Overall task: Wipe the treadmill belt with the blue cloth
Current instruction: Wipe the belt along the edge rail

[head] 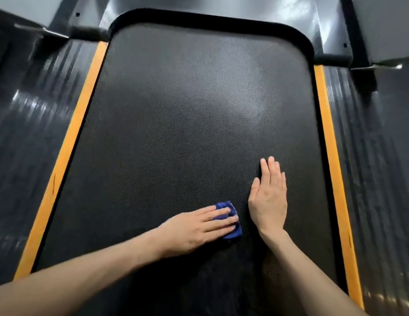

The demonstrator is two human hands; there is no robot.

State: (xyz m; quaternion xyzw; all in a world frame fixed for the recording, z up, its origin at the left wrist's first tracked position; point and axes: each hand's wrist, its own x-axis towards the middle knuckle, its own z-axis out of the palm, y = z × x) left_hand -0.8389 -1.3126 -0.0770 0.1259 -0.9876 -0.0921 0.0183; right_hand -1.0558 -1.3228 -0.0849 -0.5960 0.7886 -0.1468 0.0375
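The black textured treadmill belt (187, 124) fills the middle of the view. A small bunched blue cloth (233, 231) lies on its near part. My left hand (199, 226) lies flat over the cloth with straight fingers and presses it onto the belt; most of the cloth is hidden under the fingers. My right hand (268, 197) rests flat on the belt just right of the cloth, fingers straight and pointing away from me, holding nothing.
Orange strips (71, 142) (331, 156) run along both sides of the belt. Ribbed dark side rails (27, 133) (377, 156) lie outside them. The grey motor cover (210, 8) and upright bases stand at the far end.
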